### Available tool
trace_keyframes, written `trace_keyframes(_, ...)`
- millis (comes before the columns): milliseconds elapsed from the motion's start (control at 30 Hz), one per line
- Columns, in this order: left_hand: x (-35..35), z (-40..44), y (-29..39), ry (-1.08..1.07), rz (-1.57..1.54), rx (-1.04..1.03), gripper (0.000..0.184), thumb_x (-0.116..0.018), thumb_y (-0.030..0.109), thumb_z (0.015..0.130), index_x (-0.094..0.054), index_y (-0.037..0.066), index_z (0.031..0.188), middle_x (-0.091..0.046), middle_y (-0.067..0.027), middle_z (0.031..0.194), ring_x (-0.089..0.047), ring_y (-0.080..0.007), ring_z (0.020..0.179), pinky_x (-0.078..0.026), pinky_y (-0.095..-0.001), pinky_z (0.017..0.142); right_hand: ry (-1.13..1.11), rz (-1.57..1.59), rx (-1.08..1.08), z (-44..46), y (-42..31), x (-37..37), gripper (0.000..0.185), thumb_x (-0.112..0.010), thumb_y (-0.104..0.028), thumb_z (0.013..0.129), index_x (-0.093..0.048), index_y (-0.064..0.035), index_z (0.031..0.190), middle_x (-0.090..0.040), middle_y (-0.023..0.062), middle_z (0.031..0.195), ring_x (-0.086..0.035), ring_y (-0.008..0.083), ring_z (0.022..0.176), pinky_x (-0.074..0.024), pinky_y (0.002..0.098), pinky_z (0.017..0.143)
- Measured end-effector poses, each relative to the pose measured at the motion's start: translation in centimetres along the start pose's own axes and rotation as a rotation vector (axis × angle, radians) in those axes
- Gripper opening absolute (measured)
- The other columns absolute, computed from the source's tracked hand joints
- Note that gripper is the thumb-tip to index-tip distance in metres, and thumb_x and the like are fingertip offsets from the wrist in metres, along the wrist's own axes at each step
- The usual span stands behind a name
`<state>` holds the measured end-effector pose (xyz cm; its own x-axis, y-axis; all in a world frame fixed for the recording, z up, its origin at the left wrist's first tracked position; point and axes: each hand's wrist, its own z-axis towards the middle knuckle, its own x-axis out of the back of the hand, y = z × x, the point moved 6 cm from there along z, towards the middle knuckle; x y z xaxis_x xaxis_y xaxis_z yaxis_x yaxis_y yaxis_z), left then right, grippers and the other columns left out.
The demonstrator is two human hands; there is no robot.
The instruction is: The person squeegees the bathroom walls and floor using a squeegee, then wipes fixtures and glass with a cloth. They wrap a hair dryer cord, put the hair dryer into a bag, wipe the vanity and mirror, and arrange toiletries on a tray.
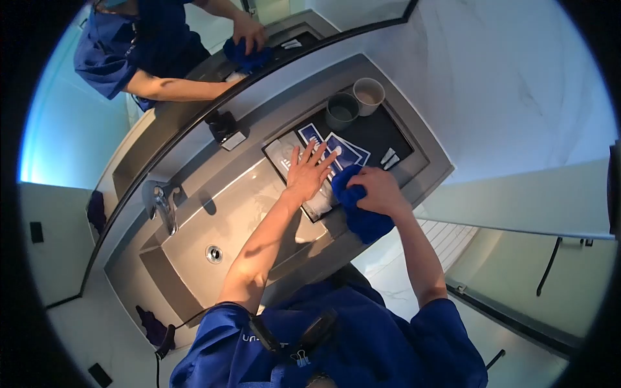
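Note:
My left hand [309, 173] lies with fingers spread over the blue-and-white packets [343, 152] and a clear plastic-wrapped packet [279, 154] on the black tray [387, 129]. In my right hand [383, 192] is a bunched blue cloth [366, 223], gripped at the tray's near edge and hanging over the counter's front. Two small white tubes or sachets [390, 158] lie on the tray, to the right of the packets. Behind them stand a dark grey cup [341, 111] and a lighter grey cup [369, 97].
Left of the tray is a sink basin [194, 258] with a drain [214, 254] and a chrome faucet [163, 205]. A black bottle or dispenser with a white label [226, 132] stands by the mirror [162, 48]. Purple cloth [152, 326] lies at the counter's left end.

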<state>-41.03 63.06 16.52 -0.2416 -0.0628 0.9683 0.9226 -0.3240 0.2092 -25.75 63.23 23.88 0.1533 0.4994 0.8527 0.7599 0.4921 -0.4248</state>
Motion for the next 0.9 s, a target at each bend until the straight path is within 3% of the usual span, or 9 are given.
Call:
trace_keyframes(167,-1.2,1.5,-0.4,0.063,0.053,0.038,0.044,-0.047,0.038,0.09,-0.044,0.03,0.134,-0.039,-0.0056,0.14,-0.03,-0.0302,0.131,-0.023,-0.0561,0.102,0.146,-0.094,0.255,-0.4,-6.6,-4.4,0.042,-0.074,-0.03,0.06,-0.067,-0.0243,0.101,-0.052,0.0063,0.11,-0.046,0.0283,0.107,-0.0378,0.0539,0.081)
trace_keyframes(267,-0.8,1.2,-0.3,0.077,-0.005,0.033,0.043,-0.048,0.035,0.09,-0.045,0.03,0.133,-0.039,-0.0052,0.141,-0.028,-0.0295,0.133,-0.02,-0.0572,0.104,0.008,-0.382,0.245,0.7,-9.0,-6.4,0.025,-0.071,-0.021,0.061,-0.07,-0.0175,0.085,-0.052,0.0104,0.101,-0.048,0.0313,0.098,-0.039,0.0534,0.076)
trace_keyframes(367,-1.0,0.8,-0.4,0.095,0.023,0.028,0.042,-0.049,0.034,0.089,-0.047,0.03,0.131,-0.04,-0.0047,0.139,-0.029,-0.0289,0.132,-0.02,-0.0561,0.104,-0.044,-0.364,0.248,2.3,-8.5,-7.7,0.026,-0.073,-0.019,0.053,-0.07,-0.0156,0.078,-0.054,0.0088,0.089,-0.052,0.0275,0.089,-0.0401,0.0483,0.072)
trace_keyframes(500,-0.6,1.5,-0.4,0.131,0.022,0.005,0.041,-0.051,0.032,0.088,-0.05,0.029,0.129,-0.043,-0.0055,0.137,-0.032,-0.0299,0.129,-0.021,-0.0553,0.103,0.322,0.075,0.336,2.6,-7.6,-6.5,0.024,-0.073,-0.018,0.053,-0.068,-0.013,0.076,-0.057,0.008,0.083,-0.057,0.024,0.082,-0.0429,0.0393,0.069)
trace_keyframes(600,0.7,1.0,-0.1,0.15,-0.048,-0.024,0.04,-0.052,0.028,0.088,-0.052,0.025,0.128,-0.044,-0.0087,0.135,-0.033,-0.0312,0.129,-0.02,-0.0554,0.104,0.085,0.794,0.309,0.4,-3.3,-4.8,0.029,-0.076,-0.023,0.056,-0.069,-0.0131,0.083,-0.057,0.0069,0.083,-0.058,0.0274,0.083,-0.045,0.0381,0.072)
trace_keyframes(733,1.0,0.5,-0.1,0.138,-0.137,-0.007,0.039,-0.052,0.026,0.087,-0.053,0.023,0.126,-0.04,-0.0129,0.137,-0.031,-0.0346,0.129,-0.018,-0.0581,0.104,-0.085,0.068,0.411,-4.8,-6.9,-6.6,0.052,-0.078,-0.047,0.064,-0.065,-0.0175,0.104,-0.055,0.0096,0.105,-0.053,0.0268,0.097,-0.0434,0.0369,0.083)
trace_keyframes(800,2.3,0.9,1.0,0.156,-0.129,0.009,0.038,-0.052,0.026,0.088,-0.054,0.023,0.126,-0.037,-0.0128,0.14,-0.03,-0.0354,0.13,-0.016,-0.0598,0.103,0.067,0.313,0.456,-4.5,-6.6,-6.2,0.043,-0.076,-0.042,0.067,-0.065,-0.0172,0.1,-0.058,0.0086,0.098,-0.056,0.0266,0.092,-0.0449,0.0375,0.081)
trace_keyframes(867,1.5,1.3,2.2,0.152,-0.139,0.009,0.035,-0.052,0.026,0.088,-0.056,0.023,0.123,-0.04,-0.0117,0.139,-0.031,-0.0341,0.13,-0.016,-0.062,0.102,0.127,0.772,-0.02,-2.3,-1.5,-5.1,0.031,-0.073,-0.032,0.072,-0.065,-0.0122,0.096,-0.061,0.0094,0.086,-0.059,0.0264,0.082,-0.0474,0.0384,0.074)
trace_keyframes(900,0.4,1.3,2.5,0.119,-0.141,0.005,0.034,-0.052,0.026,0.088,-0.056,0.023,0.122,-0.041,-0.0114,0.138,-0.031,-0.0338,0.13,-0.016,-0.0617,0.102,0.465,0.499,-0.035,-1.6,0.7,-2.5,0.025,-0.071,-0.027,0.074,-0.065,-0.0108,0.092,-0.061,0.0099,0.082,-0.059,0.0267,0.078,-0.0478,0.0388,0.071)
